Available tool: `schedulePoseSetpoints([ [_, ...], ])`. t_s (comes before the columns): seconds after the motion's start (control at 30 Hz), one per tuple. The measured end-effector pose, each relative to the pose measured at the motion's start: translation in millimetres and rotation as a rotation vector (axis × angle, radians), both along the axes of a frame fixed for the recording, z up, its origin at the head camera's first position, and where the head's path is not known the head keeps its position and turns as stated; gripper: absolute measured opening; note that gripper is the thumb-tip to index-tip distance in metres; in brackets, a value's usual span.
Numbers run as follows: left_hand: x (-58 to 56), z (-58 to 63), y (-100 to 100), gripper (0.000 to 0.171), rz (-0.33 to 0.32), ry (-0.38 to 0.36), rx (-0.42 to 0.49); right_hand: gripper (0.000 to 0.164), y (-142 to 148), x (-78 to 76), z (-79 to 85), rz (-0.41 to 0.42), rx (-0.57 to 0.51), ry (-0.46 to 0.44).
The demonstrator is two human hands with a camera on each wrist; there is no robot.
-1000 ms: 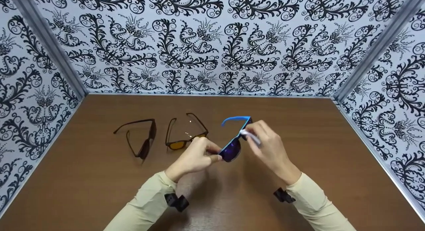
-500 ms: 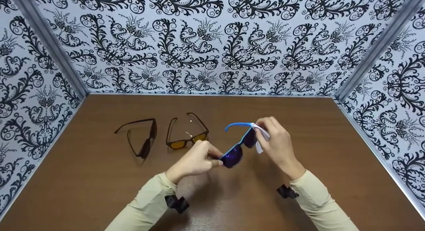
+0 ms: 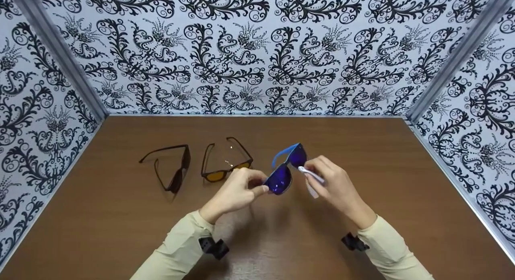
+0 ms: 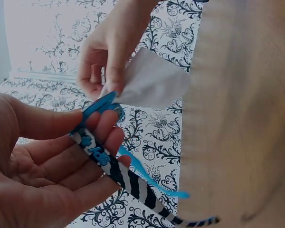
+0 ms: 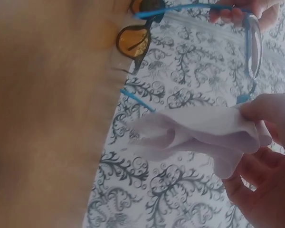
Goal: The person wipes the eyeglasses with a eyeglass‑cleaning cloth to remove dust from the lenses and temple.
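Note:
My left hand [image 3: 239, 191] pinches one end of a pair of blue-framed sunglasses [image 3: 280, 179], held tilted above the table with the purple-blue lenses facing me. In the left wrist view a zebra-striped temple [image 4: 133, 185] runs below the fingers, and the other temple is plain blue. A pale cloth [image 3: 312, 176] is pinched in my right hand [image 3: 336, 187], close to the far lens. Whether the cloth touches that lens, I cannot tell. In the right wrist view the cloth [image 5: 194, 133] hangs in folds from thumb and fingers and hides part of the frame.
Yellow-lensed glasses [image 3: 215, 175] lie just beyond my left hand, temples unfolded. Farther left are dark brown sunglasses [image 3: 177, 177]. The brown table [image 3: 362, 143] ends at patterned walls [image 3: 257, 50] on the back and both sides.
My right hand has moved the cloth from the far end of the sunglasses back down toward the bridge. The sunglasses have turned, so both lenses show more fully. My left hand keeps its grip.

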State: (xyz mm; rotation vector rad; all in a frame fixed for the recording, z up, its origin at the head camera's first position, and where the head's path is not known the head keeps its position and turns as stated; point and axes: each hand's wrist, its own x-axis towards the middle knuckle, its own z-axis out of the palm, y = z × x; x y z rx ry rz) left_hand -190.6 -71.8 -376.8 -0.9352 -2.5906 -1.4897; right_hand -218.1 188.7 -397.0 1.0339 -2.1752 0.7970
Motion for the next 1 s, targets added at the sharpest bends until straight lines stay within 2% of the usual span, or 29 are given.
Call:
schedulePoseSetpoints([
  [0.27, -1.5, -3.3, 3.2, 0.006, 0.059, 0.060, 0.020, 0.019, 0.0, 10.3, -9.4, 0.006, -0.105, -0.070],
  [0.43, -3.3, -7.3, 6.2, 0.008, 0.079, 0.033, 0.081, 0.020, -13.4, 15.3, -17.8, 0.009, -0.159, -0.065],
  [0.53, -4.6, -10.5, 8.4, 0.007, 0.100, 0.016, 0.121, 0.019, -22.3, 16.5, -24.0, -0.011, -0.206, -0.092],
  [0.63, -6.8, -15.2, 10.1, 0.009, 0.151, -0.026, 0.174, 0.016, -30.3, 17.0, -29.4, -0.050, -0.260, -0.154],
  [0.77, -10.8, -22.7, 12.2, 0.013, 0.242, -0.077, 0.215, 0.015, -39.3, 19.8, -31.4, -0.116, -0.282, -0.218],
  [0.9, -15.4, -28.4, 14.7, 0.013, 0.274, -0.124, 0.238, 0.015, -48.1, 23.4, -26.5, -0.189, -0.258, -0.210],
  [1.0, -17.9, -30.9, 16.4, 0.015, 0.283, -0.218, 0.270, 0.015, -56.6, 24.3, -22.1, -0.244, -0.234, -0.180],
])
